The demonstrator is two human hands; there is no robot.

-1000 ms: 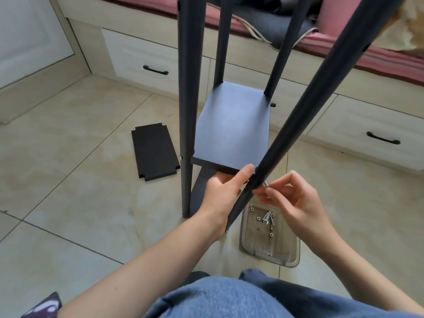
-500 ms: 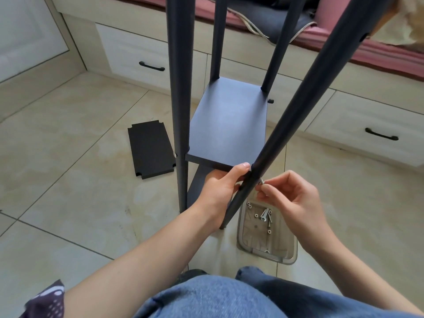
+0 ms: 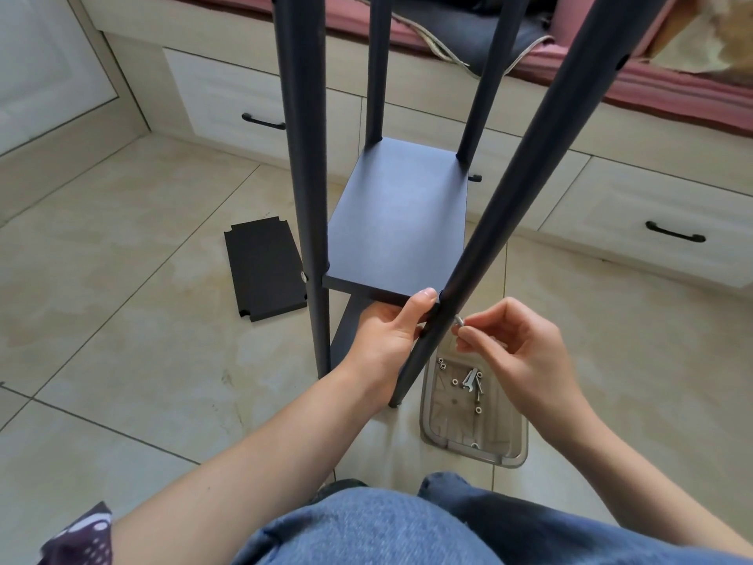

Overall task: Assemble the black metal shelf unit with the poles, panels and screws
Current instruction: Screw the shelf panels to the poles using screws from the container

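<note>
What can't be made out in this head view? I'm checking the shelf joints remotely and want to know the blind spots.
- Screw hole under the screw: hidden behind the near right pole.
- Left hand fingers: tucked beneath the panel.
- Pole tops: cut off by the upper edge.
- Lower panel: mostly covered by the shelf above and the forearm.
- Hardware in the clear tray: too small to sort or count.

The floor (image 3: 122, 320) is laid with large glossy beige tiles with thin dark joints, stained in places. Along the far side runs a cream built-in bench with drawers (image 3: 228, 99), each with a black handle (image 3: 263, 121). A pink cushion (image 3: 672, 87) lies on top, with a dark cloth (image 3: 456, 30) on it. Soft daylight falls evenly.
</note>
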